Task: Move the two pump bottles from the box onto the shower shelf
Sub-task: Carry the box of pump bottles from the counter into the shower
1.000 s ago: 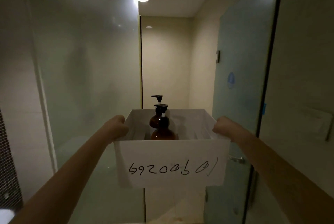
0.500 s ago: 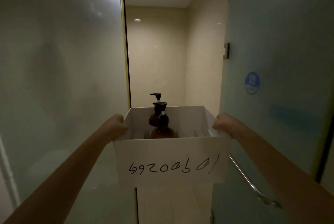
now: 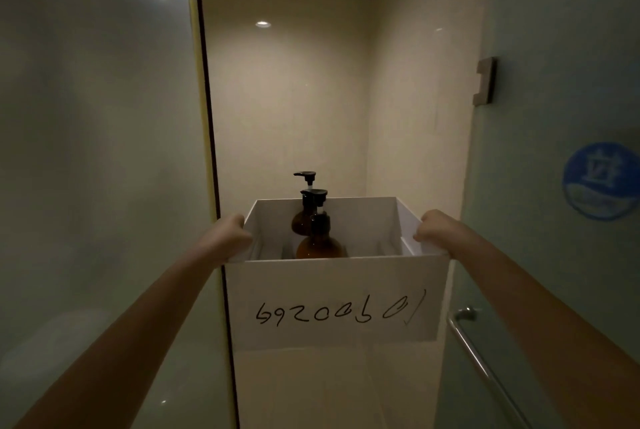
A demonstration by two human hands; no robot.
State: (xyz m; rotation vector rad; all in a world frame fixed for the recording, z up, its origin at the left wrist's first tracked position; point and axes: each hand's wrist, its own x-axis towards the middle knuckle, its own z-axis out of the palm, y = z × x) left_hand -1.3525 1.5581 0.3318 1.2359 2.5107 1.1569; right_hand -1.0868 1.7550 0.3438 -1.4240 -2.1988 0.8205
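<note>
The left hand (image 3: 227, 238) and right hand (image 3: 433, 229) are gripping the white box (image 3: 336, 297) by its side walls; carrying it level is keeping the near pump bottle (image 3: 320, 243) and far pump bottle (image 3: 304, 217) upright; no shelf is showing yet.

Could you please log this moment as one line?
left hand, right hand: gripping white box | two amber pump bottles: inside | shelf: unseen

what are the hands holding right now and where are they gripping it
Both hands hold the white box by its top side edges: left hand on the left rim, right hand on the right rim.
</note>
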